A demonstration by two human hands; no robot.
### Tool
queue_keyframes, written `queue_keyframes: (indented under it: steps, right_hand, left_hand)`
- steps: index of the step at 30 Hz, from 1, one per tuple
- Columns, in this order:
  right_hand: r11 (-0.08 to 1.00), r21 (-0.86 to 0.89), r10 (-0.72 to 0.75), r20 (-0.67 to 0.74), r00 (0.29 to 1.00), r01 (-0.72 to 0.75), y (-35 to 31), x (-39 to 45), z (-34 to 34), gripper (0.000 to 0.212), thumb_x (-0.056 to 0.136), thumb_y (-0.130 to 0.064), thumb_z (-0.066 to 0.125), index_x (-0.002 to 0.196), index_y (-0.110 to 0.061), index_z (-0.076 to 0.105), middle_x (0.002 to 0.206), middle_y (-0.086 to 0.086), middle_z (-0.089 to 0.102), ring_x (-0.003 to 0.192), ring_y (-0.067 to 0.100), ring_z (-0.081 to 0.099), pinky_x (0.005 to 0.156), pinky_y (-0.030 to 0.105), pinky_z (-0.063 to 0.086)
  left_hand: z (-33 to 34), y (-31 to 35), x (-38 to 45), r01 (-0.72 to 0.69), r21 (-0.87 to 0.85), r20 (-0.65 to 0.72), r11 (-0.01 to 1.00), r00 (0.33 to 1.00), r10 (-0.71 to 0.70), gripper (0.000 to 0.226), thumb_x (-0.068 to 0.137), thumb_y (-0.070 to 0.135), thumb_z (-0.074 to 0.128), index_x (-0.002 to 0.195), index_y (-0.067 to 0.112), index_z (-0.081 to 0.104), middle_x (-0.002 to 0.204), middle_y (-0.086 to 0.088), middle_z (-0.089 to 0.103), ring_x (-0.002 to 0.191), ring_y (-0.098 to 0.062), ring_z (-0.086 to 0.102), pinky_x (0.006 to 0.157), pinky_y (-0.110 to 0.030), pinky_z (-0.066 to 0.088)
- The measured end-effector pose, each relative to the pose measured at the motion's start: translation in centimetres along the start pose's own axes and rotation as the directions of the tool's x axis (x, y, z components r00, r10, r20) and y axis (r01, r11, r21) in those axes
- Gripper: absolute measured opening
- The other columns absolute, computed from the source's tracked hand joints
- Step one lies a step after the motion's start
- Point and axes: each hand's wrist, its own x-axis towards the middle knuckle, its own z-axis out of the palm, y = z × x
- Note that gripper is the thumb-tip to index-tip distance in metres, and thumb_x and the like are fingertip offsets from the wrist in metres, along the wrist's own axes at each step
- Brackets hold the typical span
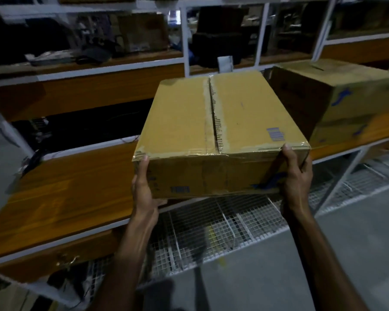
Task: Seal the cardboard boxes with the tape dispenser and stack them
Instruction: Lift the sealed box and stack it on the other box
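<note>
Held box (pixel 220 133) above wooden shelf (pixel 72 187), second box (pixel 337 102) just right, wire grid (pixel 222 223) below.

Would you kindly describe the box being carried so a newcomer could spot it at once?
Look at the long wooden shelf in the white-framed rack. In front of it, the left hand and right hand hold a flat cardboard box by its near corners. Unlike the taller box resting on the shelf to its right, it has tape along its top seam.
</note>
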Motion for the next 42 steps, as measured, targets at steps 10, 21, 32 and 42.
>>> queue_keyframes:
  steps: [10, 21, 32, 42]
  right_hand:
    - [0.997, 0.027, -0.066, -0.029, 0.997, 0.067, -6.2, 10.8, -9.3, 0.036, 0.101, -0.050, 0.066, 0.135, -0.052, 0.053, 0.127, -0.029, 0.059, 0.106, -0.014, 0.058, 0.082, 0.020, 0.049]
    - [0.997, 0.024, -0.069, 0.003, 0.998, 0.069, -11.3, 26.3, -17.8, 0.059, 0.095, -0.063, 0.067, 0.144, -0.035, 0.049, 0.137, -0.009, 0.058, 0.119, 0.013, 0.059, 0.104, 0.053, 0.054]
    - [0.997, -0.006, -0.080, -0.041, 0.996, 0.080, -11.9, 42.7, -20.4, 0.084, 0.088, -0.072, 0.069, 0.156, -0.030, 0.043, 0.143, -0.002, 0.055, 0.124, 0.021, 0.056, 0.106, 0.055, 0.051]
    - [0.998, -0.058, 0.019, -0.164, 0.986, -0.029, -13.1, 55.9, -22.0, 0.116, 0.067, -0.087, 0.073, 0.161, -0.028, 0.038, 0.157, 0.002, 0.043, 0.133, 0.031, 0.047, 0.098, 0.051, 0.046]
  left_hand:
    - [16.9, -1.1, -0.1, 0.012, -0.078, 0.122, 0.997, 0.992, -0.002, 0.066, 0.086, 0.071, 0.066, 0.133, 0.025, 0.071, 0.127, -0.014, 0.074, 0.117, -0.037, 0.071, 0.097, -0.075, 0.050]
    - [34.4, -3.0, 2.3, -0.034, -0.110, 0.155, 0.993, 0.987, 0.051, 0.078, 0.077, 0.076, 0.076, 0.140, 0.030, 0.065, 0.133, -0.013, 0.071, 0.123, -0.039, 0.067, 0.098, -0.072, 0.052]
    - [49.0, -5.6, 10.4, -0.009, -0.072, 0.232, 0.997, 0.972, 0.026, 0.077, 0.072, 0.082, 0.074, 0.127, 0.028, 0.072, 0.122, -0.016, 0.075, 0.112, -0.039, 0.072, 0.088, -0.073, 0.056]
    - [60.9, -8.1, 17.2, 0.113, -0.069, 0.146, 0.991, 0.984, -0.102, 0.106, 0.044, 0.097, 0.074, 0.125, 0.029, 0.066, 0.116, -0.004, 0.076, 0.104, -0.031, 0.073, 0.089, -0.061, 0.059]
